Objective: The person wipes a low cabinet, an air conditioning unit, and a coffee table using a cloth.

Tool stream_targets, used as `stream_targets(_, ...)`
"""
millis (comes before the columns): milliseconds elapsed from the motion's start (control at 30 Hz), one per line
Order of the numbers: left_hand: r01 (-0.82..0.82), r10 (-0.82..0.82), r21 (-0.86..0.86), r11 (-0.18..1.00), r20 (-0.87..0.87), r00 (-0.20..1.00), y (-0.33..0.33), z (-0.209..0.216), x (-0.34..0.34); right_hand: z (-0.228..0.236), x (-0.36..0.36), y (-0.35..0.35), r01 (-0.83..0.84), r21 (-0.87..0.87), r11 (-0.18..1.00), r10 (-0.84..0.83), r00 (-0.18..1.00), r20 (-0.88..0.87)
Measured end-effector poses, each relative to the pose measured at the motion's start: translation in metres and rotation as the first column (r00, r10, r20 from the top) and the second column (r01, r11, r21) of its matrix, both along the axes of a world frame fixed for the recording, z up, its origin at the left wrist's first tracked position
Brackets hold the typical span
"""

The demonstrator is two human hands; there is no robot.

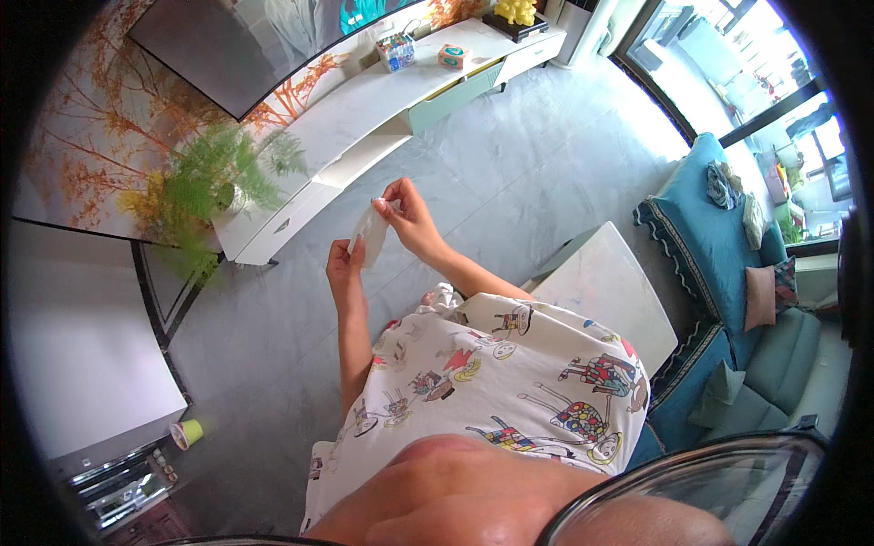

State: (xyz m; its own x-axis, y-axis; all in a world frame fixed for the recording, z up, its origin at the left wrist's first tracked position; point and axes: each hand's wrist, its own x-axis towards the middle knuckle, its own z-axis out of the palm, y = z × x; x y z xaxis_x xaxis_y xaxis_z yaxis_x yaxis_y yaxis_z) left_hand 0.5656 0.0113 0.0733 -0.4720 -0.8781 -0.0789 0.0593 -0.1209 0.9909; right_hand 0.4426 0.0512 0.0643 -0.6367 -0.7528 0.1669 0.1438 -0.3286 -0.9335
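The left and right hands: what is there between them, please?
In the head view, a thin whitish piece lies between the left hand and the right hand; both hold it.

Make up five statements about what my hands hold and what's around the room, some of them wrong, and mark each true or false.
1. The left hand and right hand both hold one pale thing. True.
2. The sofa is red. False: it is blue.
3. The plant is by the left end of the cabinet. True.
4. The pink cushion lies on the cabinet. False: it is on the sofa.
5. A yellow ornament stands toward the cabinet's right end. True.
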Motion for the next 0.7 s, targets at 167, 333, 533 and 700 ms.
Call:
stream_targets(167,-0.008,0.008,0.028,1.0,-0.001,1.0,-0.001,-0.001,0.011,0.002,0.011,-0.002,-0.016,-0.089,0.996,0.027,0.993,0.117)
stream_targets(333,-0.085,0.077,-0.064,0.994,-0.115,0.99,-0.002,-0.005,0.017,-0.001,0.013,0.003,-0.082,-0.011,0.997,0.083,0.995,0.061)
stream_targets(533,-0.079,0.079,0.012,0.997,-0.334,0.939,-0.005,-0.004,0.03,-0.003,0.028,0.01,0.013,0.085,0.996,0.006,0.975,-0.222)
stream_targets(700,-0.07,0.08,0.049,0.996,-0.246,0.966,-0.003,-0.009,0.038,-0.003,0.035,0.007,0.06,0.059,0.996,-0.043,0.967,-0.25)
